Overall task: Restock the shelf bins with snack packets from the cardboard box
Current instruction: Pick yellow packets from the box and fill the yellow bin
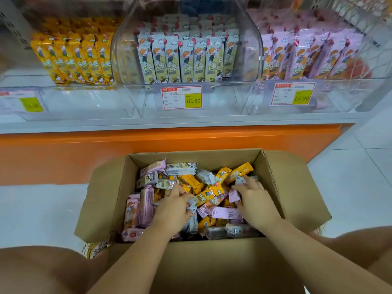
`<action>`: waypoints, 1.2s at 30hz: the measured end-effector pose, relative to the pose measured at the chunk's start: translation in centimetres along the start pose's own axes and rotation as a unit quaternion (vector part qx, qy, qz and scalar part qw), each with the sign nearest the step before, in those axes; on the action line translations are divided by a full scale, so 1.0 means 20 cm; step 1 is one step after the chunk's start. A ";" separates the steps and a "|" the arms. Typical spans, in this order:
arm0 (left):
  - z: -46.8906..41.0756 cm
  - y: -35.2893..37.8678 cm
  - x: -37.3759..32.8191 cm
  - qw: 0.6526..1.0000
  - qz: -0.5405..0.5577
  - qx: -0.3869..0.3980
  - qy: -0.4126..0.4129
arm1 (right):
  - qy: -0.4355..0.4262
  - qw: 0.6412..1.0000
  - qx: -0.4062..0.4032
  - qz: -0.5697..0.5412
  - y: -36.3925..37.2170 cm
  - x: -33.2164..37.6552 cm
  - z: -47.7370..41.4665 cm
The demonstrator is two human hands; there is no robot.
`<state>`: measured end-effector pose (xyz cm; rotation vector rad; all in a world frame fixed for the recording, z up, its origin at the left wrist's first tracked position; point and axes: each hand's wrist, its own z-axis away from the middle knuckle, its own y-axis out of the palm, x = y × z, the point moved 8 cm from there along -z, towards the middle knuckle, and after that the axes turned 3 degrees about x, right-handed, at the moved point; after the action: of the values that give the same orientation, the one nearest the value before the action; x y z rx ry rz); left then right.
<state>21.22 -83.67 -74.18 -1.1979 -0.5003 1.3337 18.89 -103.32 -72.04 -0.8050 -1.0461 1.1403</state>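
A: Both your hands are down in the box (106,198), in the loose heap of packets (212,194). Your left hand (172,211) is curled, its fingers dug in and closed around a white packet (192,205).

B: Your right hand (253,198) is curled too. Your thumb and forefinger pinch a pink packet (234,196) that stands up out of the heap. A pale packet (241,181) touches your fingertips, but I cannot tell whether you hold it.

A: Between your hands lies a yellow packet (209,195), tilted. Left of your left hand two pink ones (140,206) stand on edge against the box wall.

B: The box flaps are folded out, and your knees (42,270) flank the near wall, outside your forearms.

A: Well beyond your fingertips, past the orange base (148,145), sit three clear bins. The yellow bin (74,58) is ahead and left of your left hand. The white bin (186,60) is straight ahead between your hands. The pink bin (307,58) is ahead and right of your right hand. In each, the packets stand upright in rows.

B: Price tags (182,98) hang on the bin fronts. White floor tiles (360,177) lie to the right of your right hand.
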 end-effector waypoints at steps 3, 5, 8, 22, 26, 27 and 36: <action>-0.01 0.00 -0.02 1.000 -0.001 0.001 0.001 | -0.078 0.988 0.037 -0.128 0.01 0.14 -0.02; 0.00 -0.03 -0.02 1.000 0.011 -0.015 0.007 | -0.075 0.980 0.059 -0.175 0.03 0.20 -0.03; 0.02 -0.07 0.02 0.998 0.033 -0.047 -0.008 | -0.028 0.973 0.079 -0.216 0.06 0.21 -0.07; -0.14 -0.05 0.06 0.999 -0.030 0.001 -0.021 | 0.016 0.953 -0.046 -0.301 -0.15 0.22 -0.08; -0.14 -0.09 0.04 0.998 -0.065 0.009 -0.015 | 0.005 0.933 -0.062 -0.355 -0.28 0.21 -0.08; -0.13 -0.13 0.03 0.999 -0.053 0.001 -0.014 | -0.003 0.933 -0.053 -0.355 -0.31 0.21 -0.08; 0.09 -0.63 -0.19 0.984 0.147 0.003 0.100 | -0.127 0.933 -0.009 -0.336 -0.57 0.48 0.06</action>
<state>24.69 -83.97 -61.30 -1.4223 -0.1793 1.4400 22.05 -96.90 -59.01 -0.2618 -1.4069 0.6474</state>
